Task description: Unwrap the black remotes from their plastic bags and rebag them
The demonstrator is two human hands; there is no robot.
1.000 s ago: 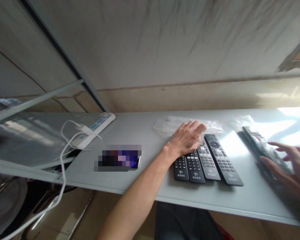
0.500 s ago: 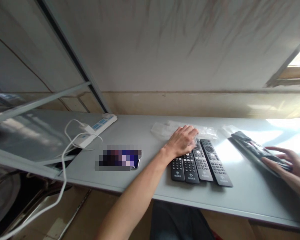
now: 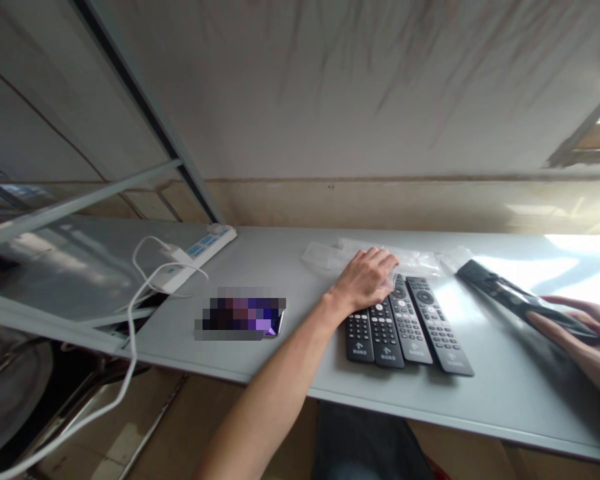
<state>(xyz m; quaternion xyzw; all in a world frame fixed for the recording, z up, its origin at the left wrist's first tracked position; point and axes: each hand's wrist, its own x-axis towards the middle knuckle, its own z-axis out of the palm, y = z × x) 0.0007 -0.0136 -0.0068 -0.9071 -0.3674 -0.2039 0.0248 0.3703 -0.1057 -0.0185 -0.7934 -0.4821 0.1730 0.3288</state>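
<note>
My left hand [image 3: 367,279] is closed over the upper ends of a row of dark remote controls [image 3: 387,343] lying side by side on the grey table. A bit of clear plastic bag [image 3: 393,277] shows at its fingers, which partly hide the remotes' tops. At the right, my right hand [image 3: 583,327] grips the lower end of another black remote control [image 3: 510,290], its far end tilted toward the row. Glossy reflections lie along this remote; clear film [image 3: 455,259] shows by its far tip, and I cannot tell whether it is attached.
More crumpled clear plastic bags [image 3: 323,257] lie behind my left hand. A phone [image 3: 267,323], partly blurred out, rests to the left. Farther left are a white power strip [image 3: 200,260] and its cable [image 3: 130,327]. A metal frame post [image 3: 150,110] and the wall bound the table [image 3: 300,370].
My right hand and its remote have shifted slightly right, with the remote turned and its far end lifted a little. My left hand stays almost in place. The view has shifted slightly.
</note>
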